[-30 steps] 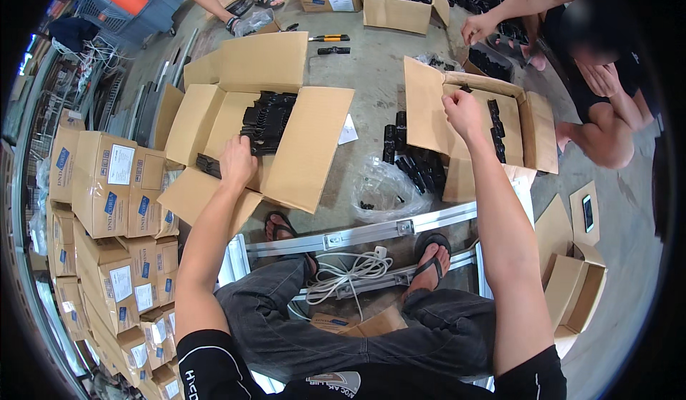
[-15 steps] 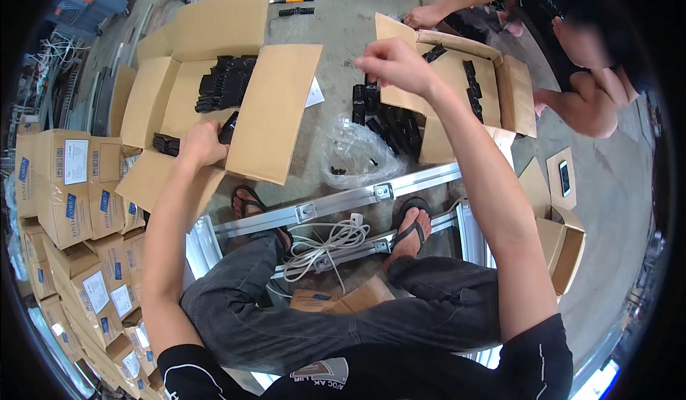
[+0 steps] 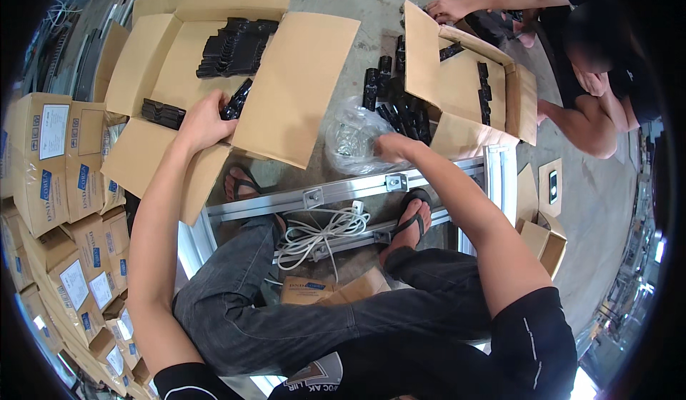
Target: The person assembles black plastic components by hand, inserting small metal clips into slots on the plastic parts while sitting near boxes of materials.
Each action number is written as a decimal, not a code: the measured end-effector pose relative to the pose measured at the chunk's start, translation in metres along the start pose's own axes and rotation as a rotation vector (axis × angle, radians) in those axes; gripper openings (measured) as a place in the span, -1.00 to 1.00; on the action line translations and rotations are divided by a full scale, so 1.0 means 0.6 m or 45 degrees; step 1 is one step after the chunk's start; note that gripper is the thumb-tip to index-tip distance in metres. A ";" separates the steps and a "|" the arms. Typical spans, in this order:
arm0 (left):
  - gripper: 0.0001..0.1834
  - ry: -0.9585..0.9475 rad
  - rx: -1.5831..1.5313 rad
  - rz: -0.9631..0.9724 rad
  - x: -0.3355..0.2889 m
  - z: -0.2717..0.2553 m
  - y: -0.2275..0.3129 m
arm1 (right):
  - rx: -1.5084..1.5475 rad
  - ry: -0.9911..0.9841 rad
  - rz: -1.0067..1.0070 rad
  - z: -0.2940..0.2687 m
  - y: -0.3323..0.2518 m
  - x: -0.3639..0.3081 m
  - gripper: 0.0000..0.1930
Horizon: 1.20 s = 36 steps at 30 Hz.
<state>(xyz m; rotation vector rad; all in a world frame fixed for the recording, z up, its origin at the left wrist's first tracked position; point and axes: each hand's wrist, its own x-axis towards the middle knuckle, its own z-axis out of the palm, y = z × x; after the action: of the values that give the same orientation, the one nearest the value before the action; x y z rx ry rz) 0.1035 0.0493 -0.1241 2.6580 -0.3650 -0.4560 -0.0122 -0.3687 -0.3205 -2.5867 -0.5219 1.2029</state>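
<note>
My left hand (image 3: 205,122) curls against a black part (image 3: 239,98) in the left carton (image 3: 300,82), pinching or not I cannot tell; my right hand (image 3: 394,147) meets the clear bag (image 3: 349,137), fingertips hidden. I judge this a picking step; the next move calls for a careful pinch amid slack plastic

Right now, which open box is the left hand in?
The left box: the left hand is between black parts there. The right box has no hand inside.
</note>
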 end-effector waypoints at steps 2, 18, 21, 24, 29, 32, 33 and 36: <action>-0.44 -0.022 -0.033 -0.028 -0.001 -0.002 0.007 | -0.063 -0.026 0.069 -0.009 0.010 0.003 -0.75; -0.50 -0.071 -0.025 -0.026 0.003 -0.004 0.007 | -0.143 0.136 0.273 -0.003 -0.046 0.005 -0.77; -0.49 0.018 -0.059 0.018 0.001 -0.001 -0.010 | -0.141 0.133 0.235 -0.008 -0.053 0.006 -0.74; -0.49 -0.012 -0.125 -0.006 0.010 0.004 -0.024 | -0.125 0.145 0.200 -0.012 -0.047 0.003 -0.69; -0.55 -0.006 -0.234 -0.047 0.012 0.007 -0.033 | 0.176 0.196 0.157 -0.024 -0.012 -0.001 -0.65; -0.63 -0.101 -0.468 -0.159 0.005 -0.009 -0.014 | 0.441 0.332 0.079 -0.015 0.006 0.008 -0.73; -0.68 -0.161 -0.622 -0.243 0.001 -0.014 -0.008 | 0.670 0.302 0.170 -0.011 0.007 0.008 -0.76; -0.76 -0.081 -0.815 -0.242 -0.019 -0.037 0.000 | 1.144 0.224 0.279 -0.040 -0.002 0.007 -0.81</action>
<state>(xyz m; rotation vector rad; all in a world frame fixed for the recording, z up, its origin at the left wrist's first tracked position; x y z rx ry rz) 0.1015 0.0610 -0.1020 2.0602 0.0252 -0.5992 0.0083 -0.3674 -0.3077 -1.9444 0.3019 0.9388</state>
